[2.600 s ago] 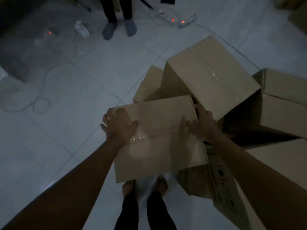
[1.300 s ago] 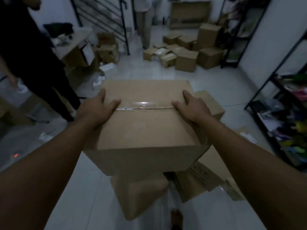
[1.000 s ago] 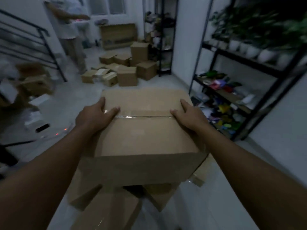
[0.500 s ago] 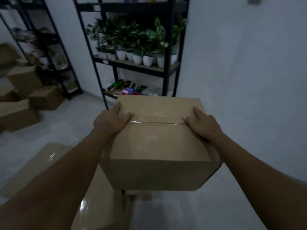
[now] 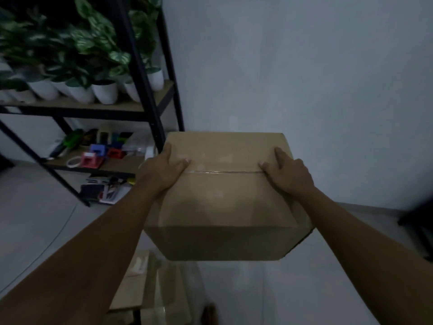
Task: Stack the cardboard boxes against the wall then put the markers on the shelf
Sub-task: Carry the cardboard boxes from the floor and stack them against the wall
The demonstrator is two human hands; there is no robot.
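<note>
A plain brown cardboard box is held in the air in front of a pale wall, above the floor. Its top flaps are closed and sealed along the middle seam by a strip of clear glossy tape that catches the light; the near face is in shadow and its surfaces look unmarked. The left hand grips the box's left upper edge, thumb lying on the top beside the tape and the fingers wrapped down over the side. The right hand grips the right upper edge in the same way, thumb on top and fingers curled over the side. To the left stands a black metal shelf with wooden boards. Its upper board carries a row of white pots with green, patterned leafy plants in them. The lower board holds a jumble of small coloured things, among them a pink tape dispenser, a blue one, a red one and a roll of tape; whether markers lie among them I cannot tell in the dim light. On the floor under the shelf lies a pile of dark flat items. Below the held box, more cardboard boxes lie on the floor.
</note>
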